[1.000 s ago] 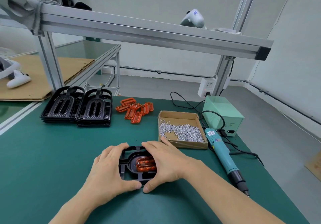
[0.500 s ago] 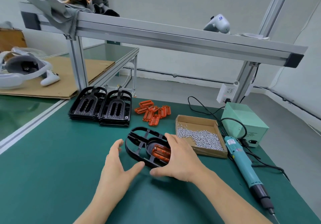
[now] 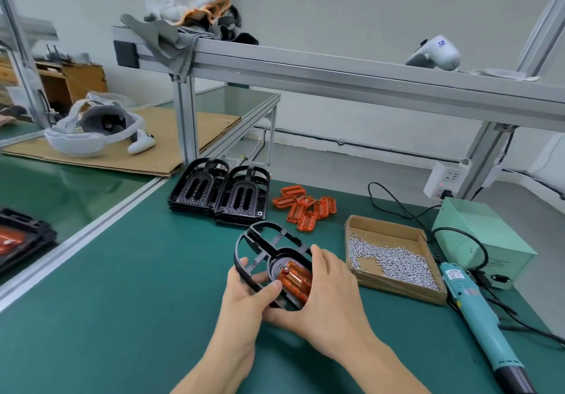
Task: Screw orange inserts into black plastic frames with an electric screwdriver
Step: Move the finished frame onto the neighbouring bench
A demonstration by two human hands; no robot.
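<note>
Black frame [image 3: 263,250] with its orange insert [image 3: 295,280] is gripped by your left hand [image 3: 244,299] and right hand [image 3: 333,299]. Next, take the screwdriver [image 3: 477,311] at 4 o'clock.

My assembly workstation, probably in a small factory: green bench mat [image 3: 122,271], aluminium-profile frame [image 3: 336,78], box of screws [image 3: 388,259], electric screwdriver [image 3: 477,317].

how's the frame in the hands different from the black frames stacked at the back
The held frame is lifted and tilted off the green mat, gripped by the left hand and right hand; the stacked frames lie flat and untouched. The held frame carries an orange insert; the stacked frames show open slots. The held frame is single; the others sit in two piles. All are black plastic of the same shape.
</note>
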